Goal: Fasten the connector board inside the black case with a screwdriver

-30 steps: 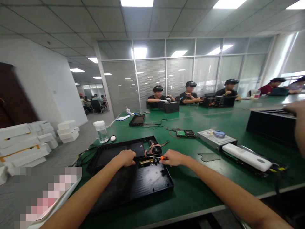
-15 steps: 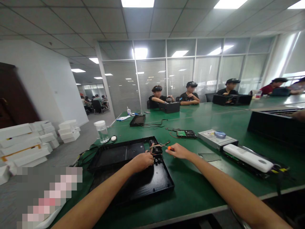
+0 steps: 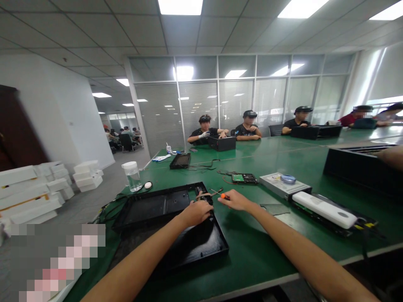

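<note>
An orange-handled screwdriver [image 3: 224, 196] is in the closed fingers of my right hand [image 3: 236, 200], its thin shaft pointing left towards a bundle of coloured wires [image 3: 204, 195]. My left hand [image 3: 195, 213] is curled over the far right corner of a glossy black panel [image 3: 204, 241]. Its fingertips are bent down beside the wires, and whatever they pinch is hidden. Behind that lies a second black panel [image 3: 151, 209] with a raised rim, and the wires sit at its right end. My left forearm covers part of the front panel.
On the green table stand a clear jar [image 3: 132, 178], a hard drive [image 3: 244, 178], a silver optical drive [image 3: 277, 184] with a blue ring [image 3: 287, 179], and a white handheld case [image 3: 324, 209]. A black computer case [image 3: 355, 170] is at right. Co-workers sit across the table.
My left hand has moved slightly right and up, over the panel's corner. My right hand still holds the screwdriver in about the same place. The view has shifted a little.
</note>
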Available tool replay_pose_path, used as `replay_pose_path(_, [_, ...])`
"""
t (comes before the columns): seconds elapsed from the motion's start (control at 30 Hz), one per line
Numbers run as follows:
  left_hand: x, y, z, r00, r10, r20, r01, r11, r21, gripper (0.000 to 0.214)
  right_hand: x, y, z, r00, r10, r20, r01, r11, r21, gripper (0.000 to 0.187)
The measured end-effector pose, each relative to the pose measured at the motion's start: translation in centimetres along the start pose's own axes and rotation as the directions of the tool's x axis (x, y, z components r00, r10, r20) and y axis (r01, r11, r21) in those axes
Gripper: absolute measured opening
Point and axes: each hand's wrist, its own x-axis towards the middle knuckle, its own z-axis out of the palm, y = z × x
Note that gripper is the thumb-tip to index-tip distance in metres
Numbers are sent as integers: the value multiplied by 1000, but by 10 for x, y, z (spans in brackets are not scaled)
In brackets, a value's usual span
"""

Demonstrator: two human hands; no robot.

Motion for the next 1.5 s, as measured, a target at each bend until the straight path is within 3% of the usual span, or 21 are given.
replay_pose_path(0.33, [-3, 1, 20, 971, -208, -120, 174, 953, -246, 15, 0, -6, -2, 1000, 7, -24, -7, 1000, -19, 47])
replay_pose_path(0.73, [-10, -3, 23, 992, -32, -126, 17, 992, -123, 18, 1, -6, -6, 998, 56, -30, -52, 989, 137, 44])
replay_pose_path(0.83, [-11, -3, 20, 992, 2, -124, -18, 992, -124, 18, -1, -8, -12, 988, 130, 79, -150, 918, 367, 31])
replay_pose_path(0.9, [-12, -3, 17, 992, 41, -117, -58, 988, -144, 19, -4, -10, -20, 962, 146, 230, -251, 799, 546, 33])
replay_pose_path(0.97, [-13, -3, 14, 993, 65, -95, -81, 982, -173, 19, -7, -10, -28, 953, 100, 285, -275, 674, 685, 37])
replay_pose_path(1.03, [-13, -5, 13, 996, 41, -77, -55, 979, -195, 19, -7, -9, -37, 976, 73, 206, -208, 598, 774, 35])
replay_pose_path(1.1, [-13, -6, 14, 997, -19, -71, 4, 978, -207, 17, -4, -6, -43, 987, 123, 102, -156, 601, 784, 28])
replay_pose_path(1.2, [-12, -7, 17, 991, -116, -66, 100, 972, -215, 13, 2, -1, -44, 953, 269, -139, -111, 738, 666, 32])
replay_pose_path(1.3, [-11, -5, 18, 979, -194, -60, 172, 949, -264, 16, 6, -2, -36, 897, 210, -389, -15, 893, 449, 32])
replay_pose_path(1.4, [-11, -4, 17, 972, -230, -51, 199, 917, -346, 25, 6, -11, -25, 867, 123, -483, 26, 957, 291, 31])
replay_pose_path(1.5, [-11, -4, 16, 971, -235, -55, 203, 919, -338, 25, 4, -21, -17, 866, 76, -495, 17, 983, 180, 31])
